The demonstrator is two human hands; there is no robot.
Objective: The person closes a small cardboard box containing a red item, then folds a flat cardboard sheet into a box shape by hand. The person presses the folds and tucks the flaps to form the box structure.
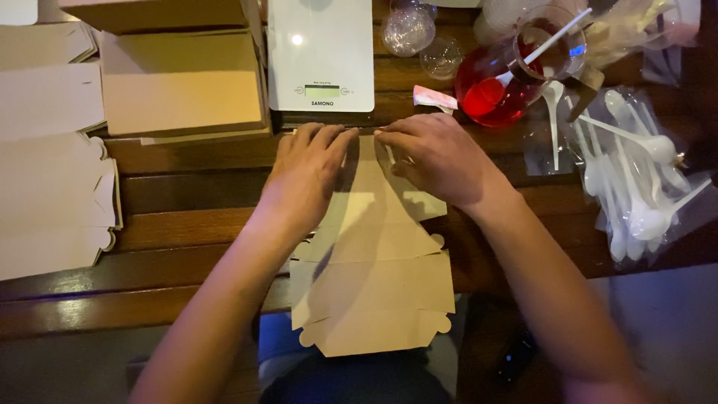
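Note:
A flat brown cardboard box blank point(374, 277) lies on the dark wooden table point(179, 202), its near end hanging over the table's front edge. My left hand point(307, 176) presses flat on the blank's far left part, fingers spread forward. My right hand point(437, 157) rests on the far right part, fingers bent down on a folded flap. Both hands sit just in front of a white kitchen scale point(320, 52).
Folded brown boxes point(183, 82) stand at the back left, with white flat blanks point(48, 194) on the far left. A red liquid container point(497, 86) with a white spoon is back right. Bagged white plastic spoons point(636, 179) lie at the right. Clear plastic cups point(407, 30) sit behind.

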